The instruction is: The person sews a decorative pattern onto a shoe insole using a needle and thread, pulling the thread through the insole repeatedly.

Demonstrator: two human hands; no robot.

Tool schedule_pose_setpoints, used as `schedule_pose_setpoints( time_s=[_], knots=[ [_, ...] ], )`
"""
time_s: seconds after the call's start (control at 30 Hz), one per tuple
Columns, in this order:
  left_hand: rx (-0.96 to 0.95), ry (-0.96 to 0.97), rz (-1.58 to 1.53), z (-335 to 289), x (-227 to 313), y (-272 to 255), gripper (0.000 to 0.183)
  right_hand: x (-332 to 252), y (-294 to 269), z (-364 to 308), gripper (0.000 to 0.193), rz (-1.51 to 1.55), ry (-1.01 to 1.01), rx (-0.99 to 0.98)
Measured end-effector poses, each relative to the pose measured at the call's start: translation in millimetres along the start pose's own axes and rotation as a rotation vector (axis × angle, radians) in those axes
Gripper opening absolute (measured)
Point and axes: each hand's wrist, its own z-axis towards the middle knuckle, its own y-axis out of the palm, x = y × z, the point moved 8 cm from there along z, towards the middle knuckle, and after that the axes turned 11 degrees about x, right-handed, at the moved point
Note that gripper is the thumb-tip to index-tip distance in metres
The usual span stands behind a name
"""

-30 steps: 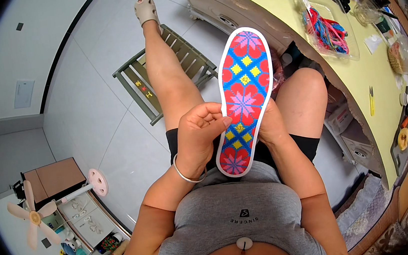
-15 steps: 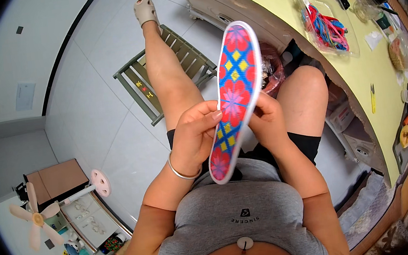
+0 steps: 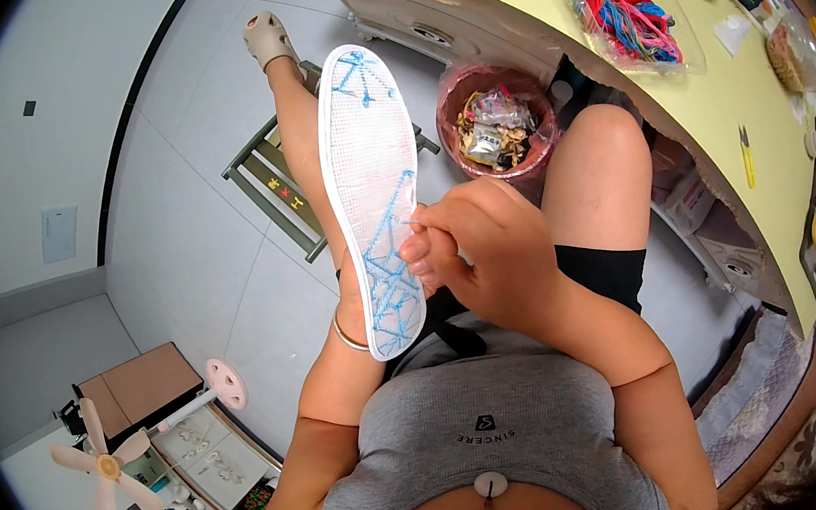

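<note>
An embroidered insole (image 3: 372, 158) stands nearly upright before me, its pale back side showing with blue stitch lines at both ends. My left hand (image 3: 351, 302) grips its lower half from behind, so most of that hand is hidden by the insole. At the insole's right edge, my right hand (image 3: 503, 249) has thumb and index finger pinched on a thin bluish strand (image 3: 408, 222) that meets the stitched surface. Whether this strand is a needle or thread I cannot tell.
A pink-lined waste bin (image 3: 456, 149) stands beyond my right hand. On the yellow table (image 3: 717, 139) lie a clear tray (image 3: 691, 46) of coloured threads and yellow snips (image 3: 748, 161). A folding stool (image 3: 264, 186) is under my outstretched leg, and a fan (image 3: 105, 466) stands at the lower left.
The insole has turned from its colourful flowered face to its pale back and shifted left. My right hand has come round to its right edge, pinching the strand. The bin is now uncovered.
</note>
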Motion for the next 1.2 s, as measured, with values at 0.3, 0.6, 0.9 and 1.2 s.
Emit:
schedule_pose_setpoints(
  time_s=[0.3,0.6,0.9,1.2],
  knots=[
    [0.014,0.008,-0.017,-5,-2,15,0.061,0,-2,-3,0.019,0.012,-0.02,-0.002],
    [0.059,-0.02,-0.017,-4,-2,7,0.068,0,-1,-4,0.023,0.039,-0.042,0.0],
    [0.002,-0.019,-0.02,-2,-2,11,0.068,-1,-3,-4,0.021,0.038,-0.03,0.004],
    [0.06,0.236,0.181,-10,7,21,0.03,15,1,-5,0.018,0.095,0.146,-0.028]
  ],
)
